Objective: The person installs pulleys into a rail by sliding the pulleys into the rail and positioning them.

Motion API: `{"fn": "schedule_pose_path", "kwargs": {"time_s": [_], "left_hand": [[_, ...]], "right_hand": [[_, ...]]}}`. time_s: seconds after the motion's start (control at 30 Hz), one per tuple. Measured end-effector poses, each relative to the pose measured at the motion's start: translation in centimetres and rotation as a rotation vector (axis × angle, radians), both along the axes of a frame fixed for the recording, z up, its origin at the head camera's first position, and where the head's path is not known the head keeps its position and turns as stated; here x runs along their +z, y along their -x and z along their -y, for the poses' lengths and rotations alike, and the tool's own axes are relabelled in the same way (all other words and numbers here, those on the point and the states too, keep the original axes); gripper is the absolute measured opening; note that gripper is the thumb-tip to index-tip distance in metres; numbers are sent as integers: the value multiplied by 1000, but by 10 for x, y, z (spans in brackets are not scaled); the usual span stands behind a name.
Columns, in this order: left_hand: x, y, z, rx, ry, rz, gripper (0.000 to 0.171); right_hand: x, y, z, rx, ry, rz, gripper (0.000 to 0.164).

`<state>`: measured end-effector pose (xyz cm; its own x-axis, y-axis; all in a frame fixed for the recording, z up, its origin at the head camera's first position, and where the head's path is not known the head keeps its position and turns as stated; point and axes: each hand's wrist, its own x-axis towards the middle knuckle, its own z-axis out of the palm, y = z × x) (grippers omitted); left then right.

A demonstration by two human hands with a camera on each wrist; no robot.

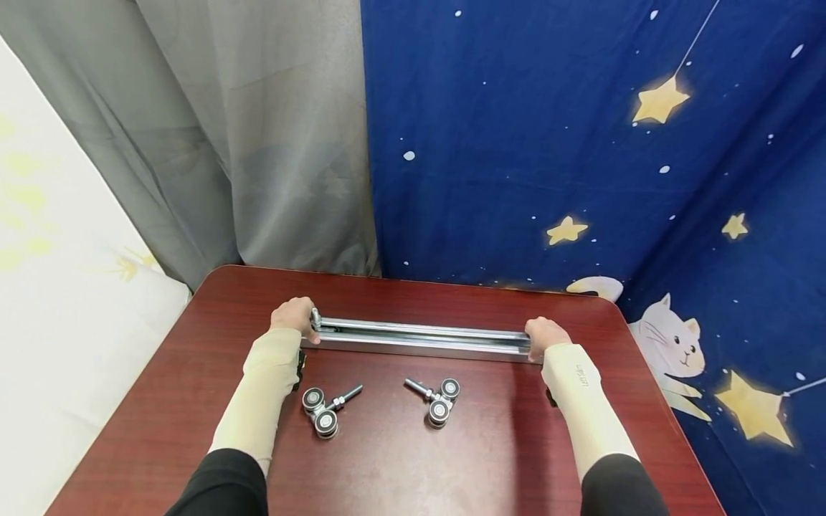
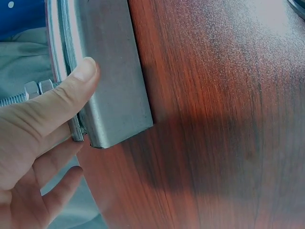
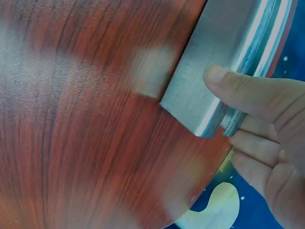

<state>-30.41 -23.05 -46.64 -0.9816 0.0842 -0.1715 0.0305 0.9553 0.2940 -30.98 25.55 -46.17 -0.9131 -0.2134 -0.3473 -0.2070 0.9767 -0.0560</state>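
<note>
Gripping metal rail (image 1: 419,340) by both ends on counter (image 1: 161,401) with left hand (image 1: 295,317) and right hand (image 1: 546,335). Showing bolt (image 1: 315,319) at left end, likely marking one insertion done, though partly hidden. Leaving left trolley (image 1: 320,411) and right trolley (image 1: 439,411) loose nearer, not yet inserted.

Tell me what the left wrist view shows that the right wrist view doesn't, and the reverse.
Only the left wrist view shows the left hand, a threaded bolt with nuts, and the grey curtain. Only the right wrist view shows the right hand and a pale curved print. Both share the metal rail, gripped near an end, the tabletop and the blue curtain.
</note>
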Motion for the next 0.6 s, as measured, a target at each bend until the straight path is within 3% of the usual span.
{"fn": "schedule_pose_path", "kwargs": {"time_s": [0.27, 0.6], "left_hand": [[-2, 2, -2, -10, 6, 1, 29], [1, 1, 0, -23, 19, -20, 28]], "right_hand": [[12, 0, 10, 21, -55, 46, 46], [21, -11, 58, 259, 32, -160, 31]]}}
